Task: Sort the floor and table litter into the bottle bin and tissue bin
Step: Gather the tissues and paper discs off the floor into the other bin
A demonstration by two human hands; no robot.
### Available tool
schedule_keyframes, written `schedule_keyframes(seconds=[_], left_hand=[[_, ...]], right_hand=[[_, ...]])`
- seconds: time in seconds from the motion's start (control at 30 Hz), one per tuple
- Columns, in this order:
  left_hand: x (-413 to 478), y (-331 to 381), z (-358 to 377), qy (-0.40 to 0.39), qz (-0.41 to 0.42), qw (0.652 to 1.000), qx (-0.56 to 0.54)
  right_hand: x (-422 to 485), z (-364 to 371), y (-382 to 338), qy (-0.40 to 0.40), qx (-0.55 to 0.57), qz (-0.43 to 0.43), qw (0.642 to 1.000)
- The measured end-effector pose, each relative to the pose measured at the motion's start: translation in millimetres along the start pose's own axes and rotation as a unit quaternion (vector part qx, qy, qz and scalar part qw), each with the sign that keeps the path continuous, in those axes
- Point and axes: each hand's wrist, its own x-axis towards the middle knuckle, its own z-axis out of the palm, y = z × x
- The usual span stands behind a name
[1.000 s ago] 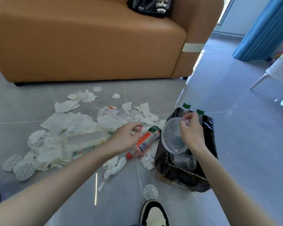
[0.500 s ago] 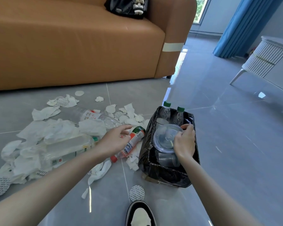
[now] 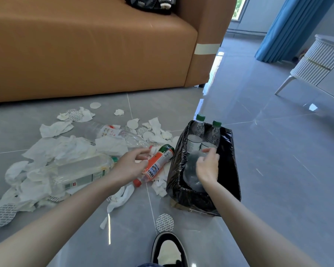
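Reaching over the mouth of the black-lined bottle bin (image 3: 230, 170), the right hand (image 3: 207, 167) is hanging with its fingers loosely spread and gripping nothing. A clear plastic container (image 3: 192, 170), blurred, is lying inside the bin just beneath and to the left of the palm; whether skin is touching it cannot be told. Two green-capped bottles (image 3: 198, 130) are standing upright side by side at the bin's far end. The left hand (image 3: 130, 167) is arching over the orange-labelled bottle (image 3: 159, 163), which is lying slantwise on the floor (image 3: 278, 170) just beside the bin's left wall, its orange cap pointing toward the person. Fingers and thumb are curving to either side of this bottle, but whether they are closing on it cannot be told. Crumpled tissues (image 3: 66, 149) are spreading across the floor to the left, between the bin and the sofa (image 3: 85, 54), with a large clear bottle (image 3: 81, 170) lying among them. Round foil seals (image 3: 164, 222) are lying scattered, one near the shoe (image 3: 168, 251) at the bottom edge.
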Motion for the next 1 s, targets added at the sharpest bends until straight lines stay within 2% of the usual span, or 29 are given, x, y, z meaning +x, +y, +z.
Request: schedule_keyframes(seconds=[0.1,0.17,0.27,0.33,0.47,0.57,0.73,0.9,1.0], left_hand=[[0.2,-3.8,-1.3,0.004,-0.008,1.000,-0.003],[0.3,-5.7,-2.0,0.005,-0.015,1.000,-0.007],[0.1,-9.1,-4.9,0.011,-0.025,1.000,-0.013],[-0.3,-11.6,-7.6,0.013,-0.031,0.999,-0.017],[-0.6,-15.4,-15.5,0.030,-0.032,0.999,-0.030],[1.0,-22.9,-25.0,0.055,-0.042,0.997,-0.042],[-2.6,-49.2,-45.5,0.100,-0.074,0.990,-0.066],[-10.8,-97.3,-67.4,0.164,-0.119,0.977,-0.059],[-15.6,-125.9,-76.7,0.202,-0.145,0.968,-0.043]], right_hand=[[1.2,4.8,-2.1,-0.113,-0.001,0.001,0.994],[2.8,2.5,-4.7,-0.161,-0.032,0.000,0.986],[4.5,-2.8,-7.6,-0.192,-0.018,0.028,0.981],[3.7,-8.4,-12.5,-0.169,0.021,0.035,0.985],[-4.6,-24.2,-40.0,-0.090,0.070,-0.050,0.992],[-19.6,-27.4,-67.6,-0.075,0.072,-0.128,0.986],[-58.1,1.4,-101.1,-0.181,0.052,-0.205,0.960],[-84.2,60.0,-105.1,-0.282,-0.040,-0.252,0.925],[-89.1,96.0,-102.3,-0.314,-0.092,-0.273,0.905]])
